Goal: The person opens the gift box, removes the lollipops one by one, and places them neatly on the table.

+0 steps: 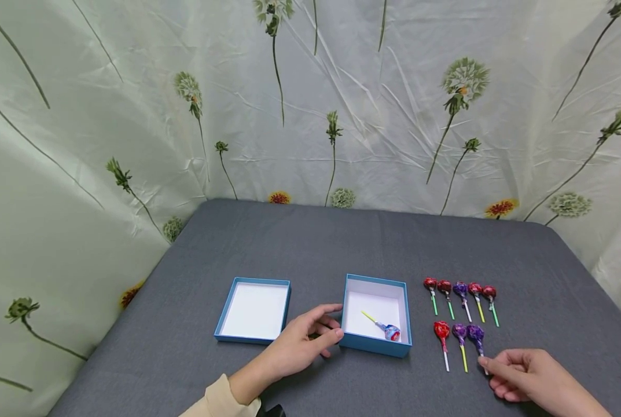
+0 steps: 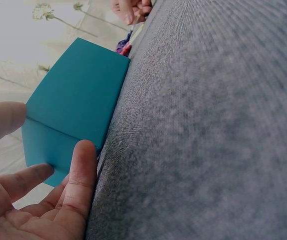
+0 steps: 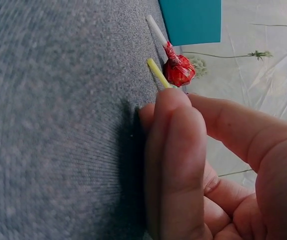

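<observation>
A blue box (image 1: 375, 346) with a white inside stands open at the centre, holding one blue-and-red wrapped lollipop (image 1: 392, 332) with a yellow stick. My left hand (image 1: 305, 341) rests at the box's left side, its fingertips touching the teal-looking wall (image 2: 78, 90) in the left wrist view. On the right, my right hand (image 1: 536, 373) pinches the stick of a purple lollipop (image 1: 476, 335) between thumb and fingers, its head seemingly still on the cloth. In the right wrist view my fingers (image 3: 181, 165) hide that lollipop.
Beside it lie a purple lollipop (image 1: 459, 332) with a yellow stick and a red one (image 1: 441, 330). Several more lollipops (image 1: 460, 289) form a row behind. A blue-edged box lid (image 1: 253, 311) lies left. The grey cloth-covered table (image 1: 310, 249) meets a flowered curtain (image 1: 393, 116).
</observation>
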Action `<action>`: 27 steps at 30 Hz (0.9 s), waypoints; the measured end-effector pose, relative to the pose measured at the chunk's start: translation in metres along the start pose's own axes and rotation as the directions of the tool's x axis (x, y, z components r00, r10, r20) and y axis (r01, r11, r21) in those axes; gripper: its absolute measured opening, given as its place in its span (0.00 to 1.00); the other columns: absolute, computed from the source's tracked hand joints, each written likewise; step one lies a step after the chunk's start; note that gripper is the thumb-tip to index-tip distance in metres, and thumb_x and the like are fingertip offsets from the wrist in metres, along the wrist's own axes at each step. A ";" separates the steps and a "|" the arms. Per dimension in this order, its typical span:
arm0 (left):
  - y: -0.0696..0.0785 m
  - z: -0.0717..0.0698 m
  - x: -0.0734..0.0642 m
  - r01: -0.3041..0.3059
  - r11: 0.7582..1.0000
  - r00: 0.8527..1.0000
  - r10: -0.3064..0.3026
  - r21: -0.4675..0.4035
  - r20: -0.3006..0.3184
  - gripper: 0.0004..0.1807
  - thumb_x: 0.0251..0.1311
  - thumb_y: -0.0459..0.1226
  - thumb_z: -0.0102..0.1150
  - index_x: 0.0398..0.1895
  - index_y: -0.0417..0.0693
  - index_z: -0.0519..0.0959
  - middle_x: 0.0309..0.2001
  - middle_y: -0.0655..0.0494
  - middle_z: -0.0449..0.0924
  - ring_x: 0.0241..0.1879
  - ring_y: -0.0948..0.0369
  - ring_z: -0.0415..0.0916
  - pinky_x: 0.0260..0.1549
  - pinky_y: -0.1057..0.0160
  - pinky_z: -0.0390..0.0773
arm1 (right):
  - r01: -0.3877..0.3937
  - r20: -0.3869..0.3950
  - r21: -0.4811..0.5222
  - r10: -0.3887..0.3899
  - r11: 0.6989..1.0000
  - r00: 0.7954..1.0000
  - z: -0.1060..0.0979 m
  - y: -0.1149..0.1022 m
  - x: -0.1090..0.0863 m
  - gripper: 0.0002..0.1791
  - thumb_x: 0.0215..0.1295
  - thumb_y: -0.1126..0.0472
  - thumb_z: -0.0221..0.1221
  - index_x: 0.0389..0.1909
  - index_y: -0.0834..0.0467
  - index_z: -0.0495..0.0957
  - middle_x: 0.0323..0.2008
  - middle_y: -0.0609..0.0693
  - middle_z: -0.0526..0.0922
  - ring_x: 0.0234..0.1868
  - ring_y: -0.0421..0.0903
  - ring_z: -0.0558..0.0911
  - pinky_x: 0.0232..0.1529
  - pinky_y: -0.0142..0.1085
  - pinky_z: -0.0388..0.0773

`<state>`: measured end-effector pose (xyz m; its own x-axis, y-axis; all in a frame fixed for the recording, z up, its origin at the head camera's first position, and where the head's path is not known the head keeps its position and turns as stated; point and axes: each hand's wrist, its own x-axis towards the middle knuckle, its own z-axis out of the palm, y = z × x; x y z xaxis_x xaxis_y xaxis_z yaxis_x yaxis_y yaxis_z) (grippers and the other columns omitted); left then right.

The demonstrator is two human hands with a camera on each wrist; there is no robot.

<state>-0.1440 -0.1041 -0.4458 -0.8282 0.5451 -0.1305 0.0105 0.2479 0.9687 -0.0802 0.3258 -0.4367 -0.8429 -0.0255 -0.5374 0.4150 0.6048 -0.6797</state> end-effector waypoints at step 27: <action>0.000 0.000 0.000 -0.018 1.000 1.000 0.018 0.001 0.001 0.27 0.79 0.44 0.60 0.78 0.51 0.71 0.55 0.50 0.83 0.44 0.61 0.83 0.38 0.67 0.86 | 0.270 -0.060 -0.246 -0.293 0.931 0.954 -0.037 -0.078 -0.018 0.20 0.83 0.50 0.58 0.38 0.62 0.83 0.27 0.46 0.86 0.28 0.35 0.83 0.32 0.33 0.86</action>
<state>-0.1439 -0.1046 -0.4452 -0.8271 0.5505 -0.1134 0.0260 0.2390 0.9707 -0.1099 0.3089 -0.3554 -0.9466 -0.1533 -0.2838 0.0745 0.7521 -0.6548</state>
